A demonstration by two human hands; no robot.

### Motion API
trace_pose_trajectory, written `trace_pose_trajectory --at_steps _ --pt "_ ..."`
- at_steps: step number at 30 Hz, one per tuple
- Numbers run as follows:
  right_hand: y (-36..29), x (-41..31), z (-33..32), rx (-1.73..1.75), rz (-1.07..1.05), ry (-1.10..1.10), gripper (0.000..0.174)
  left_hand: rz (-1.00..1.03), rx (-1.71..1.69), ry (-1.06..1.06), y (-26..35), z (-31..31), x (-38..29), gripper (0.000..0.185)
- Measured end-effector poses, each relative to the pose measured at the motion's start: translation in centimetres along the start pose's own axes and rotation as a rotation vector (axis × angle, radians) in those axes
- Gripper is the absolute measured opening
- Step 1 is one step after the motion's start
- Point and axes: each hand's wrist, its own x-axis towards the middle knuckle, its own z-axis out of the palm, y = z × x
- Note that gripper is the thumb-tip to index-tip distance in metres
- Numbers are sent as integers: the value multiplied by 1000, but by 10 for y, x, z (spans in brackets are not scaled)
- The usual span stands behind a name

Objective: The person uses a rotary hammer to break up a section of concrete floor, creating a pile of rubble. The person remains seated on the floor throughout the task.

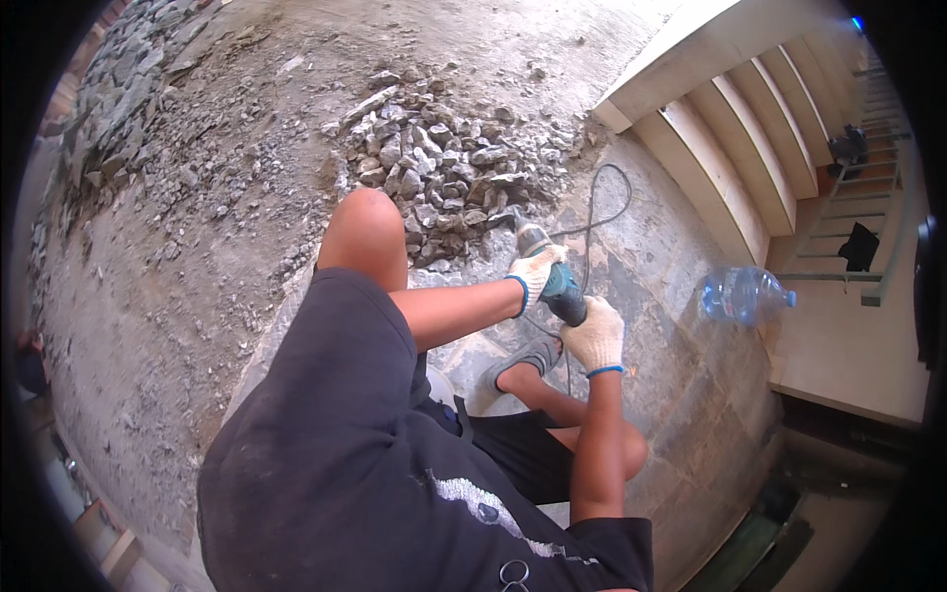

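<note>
A teal and black rotary hammer [564, 290] slants across in front of my knees, its nose pointing up and left. My left hand [538, 272], in a white knitted glove with a blue cuff, grips the body behind the front collar. The rear end is held by my right hand [598, 337], gloved the same way; the handle is mostly hidden under its fingers. At the nose, the bit [518, 216] reaches the near edge of a heap of broken stone [444, 170]. Whether the tip touches the floor or a stone, I cannot tell.
A dark power cord [629, 194] loops on the worn stone paving [666, 325] right of the tool. Beyond lie a large plastic bottle [743, 296], pale steps [710, 163] and a metal ladder [851, 222]. Rubble [133, 111] spreads across the left. My sandalled foot [529, 362] is near the hammer.
</note>
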Motion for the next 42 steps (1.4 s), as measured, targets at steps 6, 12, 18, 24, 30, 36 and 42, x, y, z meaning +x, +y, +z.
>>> trace_pose_trajectory --at_steps 6,12,18,24,30,36,42 --pt "-8 -9 -31 -99 -6 -169 28 -193 -266 -184 -16 -3 -36 23" --pt "-5 -3 -18 -175 34 -255 32 -186 -150 -130 -17 -5 -26 26" --pt "-4 30 -27 -137 110 -308 36 -238 -102 -232 19 13 -15 31" --pt "1 58 -38 -170 105 -364 39 -227 149 -153 40 25 -7 40" --pt "0 72 -42 -168 149 -390 40 -260 111 -268 48 25 7 37" --pt "1 81 -35 -222 95 -410 41 -235 128 -233 39 21 17 39" --pt "4 85 -18 -161 115 -421 38 -192 4 -145 28 13 38 40"
